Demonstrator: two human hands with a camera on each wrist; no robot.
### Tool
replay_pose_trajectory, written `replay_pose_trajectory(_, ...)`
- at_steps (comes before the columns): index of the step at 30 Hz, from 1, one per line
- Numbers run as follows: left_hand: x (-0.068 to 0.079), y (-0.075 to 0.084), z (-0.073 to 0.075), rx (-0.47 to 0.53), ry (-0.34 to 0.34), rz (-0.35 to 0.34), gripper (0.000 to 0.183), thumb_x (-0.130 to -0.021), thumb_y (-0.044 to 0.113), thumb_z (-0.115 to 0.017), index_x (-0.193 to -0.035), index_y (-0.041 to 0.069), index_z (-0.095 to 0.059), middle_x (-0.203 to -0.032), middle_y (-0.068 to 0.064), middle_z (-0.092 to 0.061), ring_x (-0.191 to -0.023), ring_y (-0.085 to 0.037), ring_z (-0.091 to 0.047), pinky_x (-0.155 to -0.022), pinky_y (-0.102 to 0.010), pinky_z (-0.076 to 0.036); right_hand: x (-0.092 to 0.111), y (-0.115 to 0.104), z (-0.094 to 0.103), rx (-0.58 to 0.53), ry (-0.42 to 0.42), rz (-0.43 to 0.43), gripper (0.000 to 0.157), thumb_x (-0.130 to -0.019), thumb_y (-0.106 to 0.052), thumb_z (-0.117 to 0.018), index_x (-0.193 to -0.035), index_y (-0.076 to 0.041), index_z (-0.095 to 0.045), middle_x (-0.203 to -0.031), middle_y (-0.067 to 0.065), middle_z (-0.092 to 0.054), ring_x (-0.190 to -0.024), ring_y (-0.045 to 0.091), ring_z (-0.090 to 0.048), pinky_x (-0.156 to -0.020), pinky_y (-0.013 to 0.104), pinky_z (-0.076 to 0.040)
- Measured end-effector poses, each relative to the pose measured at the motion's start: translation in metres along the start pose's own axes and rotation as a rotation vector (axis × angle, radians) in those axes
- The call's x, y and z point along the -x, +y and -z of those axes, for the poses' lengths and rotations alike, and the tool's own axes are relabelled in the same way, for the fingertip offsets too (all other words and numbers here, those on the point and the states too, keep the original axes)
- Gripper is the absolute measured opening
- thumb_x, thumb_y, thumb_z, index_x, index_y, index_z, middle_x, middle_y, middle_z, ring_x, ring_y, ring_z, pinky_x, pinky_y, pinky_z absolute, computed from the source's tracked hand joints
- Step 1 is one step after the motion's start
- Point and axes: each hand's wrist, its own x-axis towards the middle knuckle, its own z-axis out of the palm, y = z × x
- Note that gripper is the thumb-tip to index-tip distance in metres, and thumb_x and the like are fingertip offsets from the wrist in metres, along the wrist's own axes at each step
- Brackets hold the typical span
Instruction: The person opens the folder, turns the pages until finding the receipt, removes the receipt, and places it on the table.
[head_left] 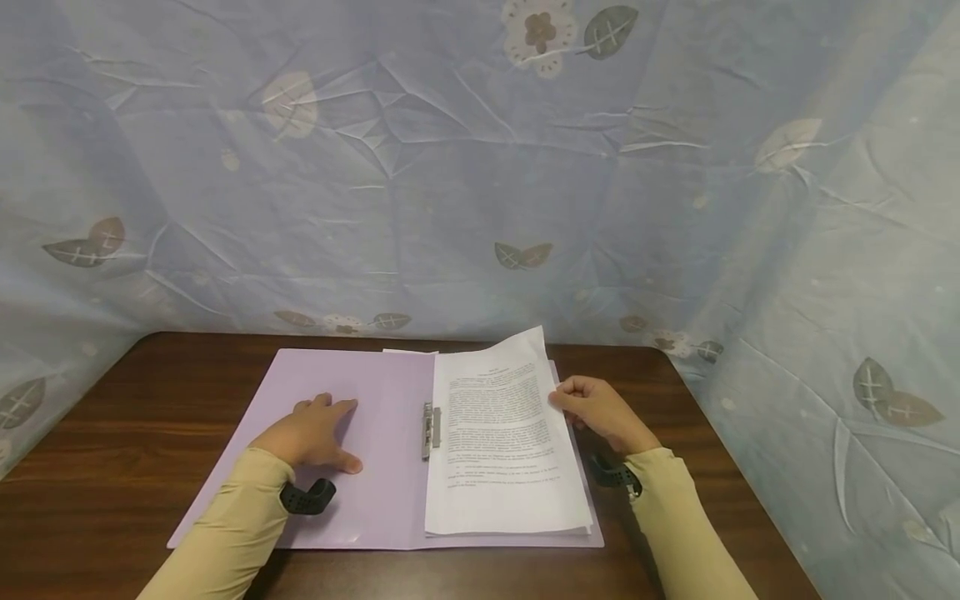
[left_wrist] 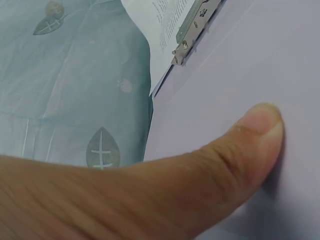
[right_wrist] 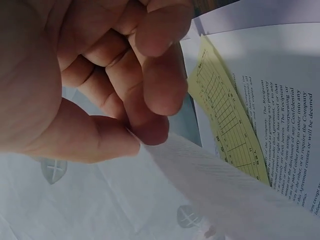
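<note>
**One page pinched up, one yellow slip beneath**

We see the right hand (head_left: 596, 412) pinching one printed sheet (head_left: 498, 458) by its outer edge, probably to bend it clear of the pages (right_wrist: 285, 55) below; how many, we cannot count. Near that grip, under the lifted sheet, we find one yellow slip (right_wrist: 227, 112). Left of the grip, one metal clip (head_left: 428, 431) sits by the fold of one lilac folder (head_left: 375, 379), presumably keeping the papers together. Farther left, the left hand (head_left: 318, 437) holds nothing, fingers spread over the folder, perhaps to steady it; contact we cannot confirm.
</note>
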Motion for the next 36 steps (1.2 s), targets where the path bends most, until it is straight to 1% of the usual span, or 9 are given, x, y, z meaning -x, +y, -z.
replay_pose_trajectory(9,0.000,-0.002,0.000,-0.007,-0.009,-0.005,0.107,-0.071,0.052,-0.091,-0.153,-0.001,-0.045,-0.154,-0.043,-0.031,-0.140,-0.068,-0.027,-0.107,-0.078,-0.032,-0.002,0.003,0.001,-0.001,0.025,-0.006,0.019,-0.098,-0.018,-0.070,-0.102,0.000,-0.069,-0.080,0.006,-0.060,-0.072,0.021,-0.055,-0.064,0.029,-0.046)
replay_pose_trajectory(17,0.000,-0.003,0.000,-0.001,-0.017,0.003,0.108,-0.071,0.054,-0.090,-0.153,0.001,-0.044,-0.155,-0.041,-0.030,-0.140,-0.067,-0.027,-0.106,-0.078,-0.032,-0.003,0.008,0.009,0.016,0.047,-0.023,0.019,-0.097,-0.019,-0.071,-0.100,0.000,-0.070,-0.080,0.006,-0.062,-0.072,0.019,-0.057,-0.063,0.028,-0.047)
replay_pose_trajectory(24,0.002,0.000,0.002,0.000,-0.022,-0.002,0.108,-0.073,0.053,-0.089,-0.154,0.000,-0.043,-0.156,-0.042,-0.028,-0.141,-0.067,-0.025,-0.108,-0.077,-0.031,-0.004,0.012,0.012,0.023,0.026,-0.036,0.021,-0.098,-0.019,-0.069,-0.102,0.002,-0.071,-0.081,0.006,-0.063,-0.073,0.018,-0.058,-0.062,0.028,-0.048)
replay_pose_trajectory(29,0.003,0.002,0.002,0.002,-0.023,-0.008,0.107,-0.074,0.055,-0.088,-0.154,0.000,-0.043,-0.156,-0.041,-0.029,-0.142,-0.066,-0.026,-0.108,-0.077,-0.031,-0.003,0.012,0.014,0.015,0.038,-0.049,0.023,-0.099,-0.020,-0.069,-0.103,0.002,-0.071,-0.080,0.005,-0.063,-0.073,0.018,-0.058,-0.062,0.028,-0.047)
replay_pose_trajectory(34,0.005,0.001,0.005,-0.019,-0.028,-0.040,0.105,-0.075,0.059,-0.085,-0.153,0.001,-0.045,-0.155,-0.041,-0.031,-0.141,-0.065,-0.030,-0.107,-0.077,-0.033,-0.003,0.014,0.018,0.004,0.043,-0.051,0.022,-0.100,-0.019,-0.067,-0.104,0.002,-0.070,-0.080,0.006,-0.062,-0.073,0.018,-0.056,-0.061,0.027,-0.046)
replay_pose_trajectory(36,0.005,-0.001,0.007,-0.027,-0.027,-0.066,0.099,-0.078,0.055,-0.085,-0.152,0.000,-0.047,-0.154,-0.041,-0.033,-0.139,-0.064,-0.033,-0.107,-0.076,-0.034,-0.004,0.016,0.019,0.003,0.051,-0.051,0.022,-0.100,-0.018,-0.066,-0.104,0.003,-0.069,-0.081,0.006,-0.062,-0.073,0.018,-0.056,-0.061,0.027,-0.047)
